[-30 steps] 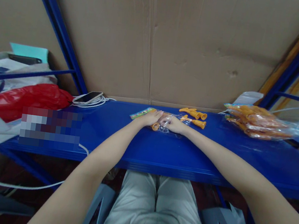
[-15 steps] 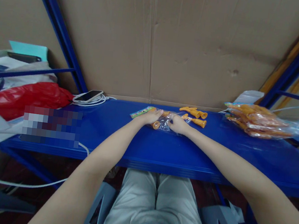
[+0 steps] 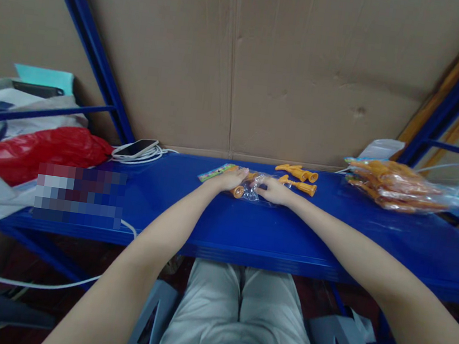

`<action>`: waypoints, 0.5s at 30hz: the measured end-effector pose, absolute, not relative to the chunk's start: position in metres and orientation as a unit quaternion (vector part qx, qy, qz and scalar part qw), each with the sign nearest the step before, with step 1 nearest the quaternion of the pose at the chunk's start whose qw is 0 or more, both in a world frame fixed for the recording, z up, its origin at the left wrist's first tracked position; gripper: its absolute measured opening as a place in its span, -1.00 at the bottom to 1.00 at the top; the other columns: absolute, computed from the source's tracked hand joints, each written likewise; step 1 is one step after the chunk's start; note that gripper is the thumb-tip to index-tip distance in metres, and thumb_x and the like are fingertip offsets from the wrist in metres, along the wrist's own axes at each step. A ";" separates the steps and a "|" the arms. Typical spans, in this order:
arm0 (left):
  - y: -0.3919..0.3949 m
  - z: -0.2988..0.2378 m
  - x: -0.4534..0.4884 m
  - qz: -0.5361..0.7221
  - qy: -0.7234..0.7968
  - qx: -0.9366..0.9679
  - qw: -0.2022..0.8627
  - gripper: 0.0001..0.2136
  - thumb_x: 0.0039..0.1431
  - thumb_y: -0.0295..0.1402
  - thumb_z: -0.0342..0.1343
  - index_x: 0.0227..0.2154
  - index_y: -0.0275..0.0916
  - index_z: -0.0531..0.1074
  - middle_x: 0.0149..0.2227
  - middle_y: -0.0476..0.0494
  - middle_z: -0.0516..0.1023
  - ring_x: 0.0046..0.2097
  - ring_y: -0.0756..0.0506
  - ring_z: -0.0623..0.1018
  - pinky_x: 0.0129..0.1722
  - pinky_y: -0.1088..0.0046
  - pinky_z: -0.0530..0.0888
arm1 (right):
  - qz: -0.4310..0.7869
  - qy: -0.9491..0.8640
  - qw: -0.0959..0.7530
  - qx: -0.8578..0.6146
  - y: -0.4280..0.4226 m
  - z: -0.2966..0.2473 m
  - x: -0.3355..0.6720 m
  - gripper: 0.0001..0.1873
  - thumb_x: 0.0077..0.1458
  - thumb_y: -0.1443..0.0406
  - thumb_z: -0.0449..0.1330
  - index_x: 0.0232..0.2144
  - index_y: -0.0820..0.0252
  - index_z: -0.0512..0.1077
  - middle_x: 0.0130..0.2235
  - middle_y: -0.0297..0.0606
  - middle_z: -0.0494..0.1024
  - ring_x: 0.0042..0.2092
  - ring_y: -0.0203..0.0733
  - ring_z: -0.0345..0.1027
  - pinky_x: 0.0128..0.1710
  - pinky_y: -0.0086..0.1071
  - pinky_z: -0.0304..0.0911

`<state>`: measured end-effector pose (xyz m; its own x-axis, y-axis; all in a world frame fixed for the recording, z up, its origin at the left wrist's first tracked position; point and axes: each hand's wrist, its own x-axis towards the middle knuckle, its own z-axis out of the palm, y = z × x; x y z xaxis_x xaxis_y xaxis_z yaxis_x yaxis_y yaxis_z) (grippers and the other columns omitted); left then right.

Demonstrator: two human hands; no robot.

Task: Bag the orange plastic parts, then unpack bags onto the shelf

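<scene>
Two bare hands meet over one clear plastic bag (image 3: 257,196) on the blue metal shelf (image 3: 242,233), with an orange flared plastic piece (image 3: 237,192) showing beneath the left hand (image 3: 232,181). That hand lies over the bag beside its printed header card (image 3: 215,172); whether its fingers grip or merely press cannot be told. The right hand (image 3: 273,191) has its fingers bent and parted at the film, any pinch being unclear. The bag looks light, its film thin, slippery and easily creased, the contents stiffer; the card end probably offers the surest hold. Just beyond the right hand lie loose orange pieces (image 3: 304,188), the nearest crowding the film, contact uncertain. Well to that hand's right sits a stack of filled bags (image 3: 394,187); far to the left hand's left are a phone (image 3: 136,148) and coiled white cable (image 3: 146,159), both out of the way.
</scene>
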<state>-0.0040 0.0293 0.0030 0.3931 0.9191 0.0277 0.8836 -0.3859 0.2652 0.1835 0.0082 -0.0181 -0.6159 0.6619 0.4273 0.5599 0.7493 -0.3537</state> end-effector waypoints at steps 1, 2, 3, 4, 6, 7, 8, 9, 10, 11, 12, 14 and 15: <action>0.029 0.003 -0.004 0.085 0.544 0.828 0.104 -0.37 0.34 -0.18 -0.52 0.34 -0.39 0.07 0.37 -0.11 0.03 0.40 -0.06 0.02 0.34 0.45 -0.01 | 0.098 -0.895 0.274 -0.338 0.007 -0.018 0.184 -0.80 0.10 0.48 0.12 -0.28 0.24 0.53 -0.11 -0.17 0.61 -0.07 -0.15 0.48 0.03 -0.22 0.32; 0.029 0.004 -0.004 0.085 0.543 0.829 0.104 -0.37 0.34 -0.18 -0.52 0.33 -0.38 0.07 0.37 -0.11 0.03 0.40 -0.06 0.02 0.34 0.45 -0.02 | 0.102 -0.896 0.272 -0.336 0.007 -0.018 0.184 -0.79 0.11 0.47 0.12 -0.27 0.24 0.53 -0.10 -0.17 0.61 -0.06 -0.15 0.48 0.02 -0.22 0.32; 0.029 0.004 -0.005 0.085 0.543 0.829 0.103 -0.37 0.34 -0.18 -0.52 0.33 -0.38 0.07 0.37 -0.11 0.03 0.40 -0.06 0.02 0.34 0.45 -0.02 | 0.106 -0.896 0.269 -0.336 0.006 -0.018 0.184 -0.79 0.12 0.47 0.11 -0.26 0.24 0.53 -0.10 -0.17 0.61 -0.06 -0.15 0.48 0.02 -0.22 0.32; 0.029 0.004 -0.005 0.084 0.543 0.829 0.103 -0.37 0.34 -0.17 -0.52 0.33 -0.38 0.07 0.37 -0.11 0.02 0.40 -0.06 0.02 0.34 0.46 -0.02 | 0.109 -0.897 0.265 -0.337 0.005 -0.018 0.184 -0.78 0.12 0.47 0.11 -0.24 0.24 0.53 -0.09 -0.16 0.61 -0.05 -0.15 0.48 0.02 -0.21 0.32; 0.031 0.004 -0.006 0.083 0.543 0.829 0.105 -0.37 0.35 -0.17 -0.51 0.33 -0.38 0.07 0.37 -0.11 0.02 0.40 -0.06 0.02 0.33 0.46 0.00 | 0.112 -0.897 0.257 -0.343 0.004 -0.018 0.184 -0.78 0.13 0.46 0.11 -0.23 0.24 0.53 -0.09 -0.16 0.61 -0.05 -0.15 0.47 0.02 -0.21 0.32; 0.033 0.003 -0.007 0.082 0.543 0.829 0.106 -0.37 0.35 -0.16 -0.51 0.33 -0.37 0.08 0.37 -0.10 0.03 0.39 -0.05 0.03 0.33 0.46 0.00 | 0.110 -0.897 0.254 -0.346 0.004 -0.018 0.183 -0.77 0.13 0.46 0.11 -0.22 0.24 0.53 -0.09 -0.16 0.61 -0.05 -0.15 0.47 0.02 -0.21 0.32; 0.034 0.002 -0.007 0.082 0.542 0.830 0.107 -0.37 0.35 -0.16 -0.50 0.33 -0.36 0.08 0.37 -0.10 0.03 0.39 -0.05 0.03 0.33 0.46 0.01 | 0.105 -0.897 0.254 -0.347 0.004 -0.018 0.183 -0.77 0.13 0.46 0.11 -0.21 0.23 0.53 -0.09 -0.16 0.61 -0.05 -0.14 0.47 0.02 -0.22 0.33; 0.036 0.002 -0.007 0.082 0.541 0.830 0.107 -0.38 0.35 -0.16 -0.50 0.33 -0.35 0.08 0.37 -0.10 0.03 0.39 -0.05 0.04 0.33 0.45 0.02 | 0.098 -0.898 0.256 -0.345 0.005 -0.019 0.183 -0.77 0.13 0.46 0.12 -0.21 0.23 0.53 -0.10 -0.16 0.61 -0.05 -0.14 0.47 0.02 -0.22 0.33; 0.038 0.001 -0.008 0.083 0.542 0.829 0.107 -0.37 0.35 -0.16 -0.51 0.33 -0.35 0.09 0.37 -0.11 0.04 0.39 -0.04 0.04 0.33 0.45 0.02 | 0.090 -0.899 0.260 -0.340 0.005 -0.019 0.182 -0.77 0.12 0.46 0.12 -0.22 0.23 0.53 -0.11 -0.16 0.61 -0.05 -0.14 0.46 0.02 -0.22 0.33; 0.040 0.000 -0.008 0.085 0.546 0.827 0.107 -0.37 0.35 -0.15 -0.51 0.32 -0.35 0.10 0.37 -0.12 0.04 0.39 -0.04 0.05 0.32 0.45 0.02 | 0.080 -0.902 0.266 -0.332 0.006 -0.019 0.182 -0.77 0.12 0.46 0.12 -0.23 0.23 0.53 -0.11 -0.15 0.60 -0.05 -0.14 0.46 0.02 -0.21 0.33; 0.042 0.000 -0.008 0.087 0.552 0.823 0.107 -0.36 0.35 -0.15 -0.52 0.32 -0.37 0.12 0.36 -0.14 0.04 0.39 -0.05 0.05 0.32 0.46 0.02 | 0.071 -0.904 0.271 -0.323 0.007 -0.019 0.182 -0.78 0.11 0.46 0.12 -0.24 0.23 0.54 -0.12 -0.15 0.60 -0.05 -0.14 0.46 0.02 -0.20 0.33; 0.046 -0.001 -0.010 0.090 0.561 0.816 0.110 -0.35 0.34 -0.14 -0.52 0.31 -0.40 0.13 0.36 -0.17 0.05 0.38 -0.05 0.06 0.32 0.47 0.02 | 0.055 -0.908 0.273 -0.314 0.009 -0.019 0.183 -0.79 0.12 0.45 0.11 -0.25 0.24 0.54 -0.11 -0.12 0.60 -0.04 -0.13 0.45 0.04 -0.19 0.32; 0.048 -0.002 -0.011 0.092 0.561 0.815 0.113 -0.35 0.34 -0.15 -0.52 0.31 -0.41 0.13 0.36 -0.17 0.06 0.38 -0.04 0.07 0.31 0.49 0.03 | 0.051 -0.910 0.265 -0.314 0.009 -0.019 0.183 -0.78 0.13 0.44 0.11 -0.24 0.24 0.55 -0.10 -0.12 0.60 -0.03 -0.12 0.45 0.05 -0.19 0.31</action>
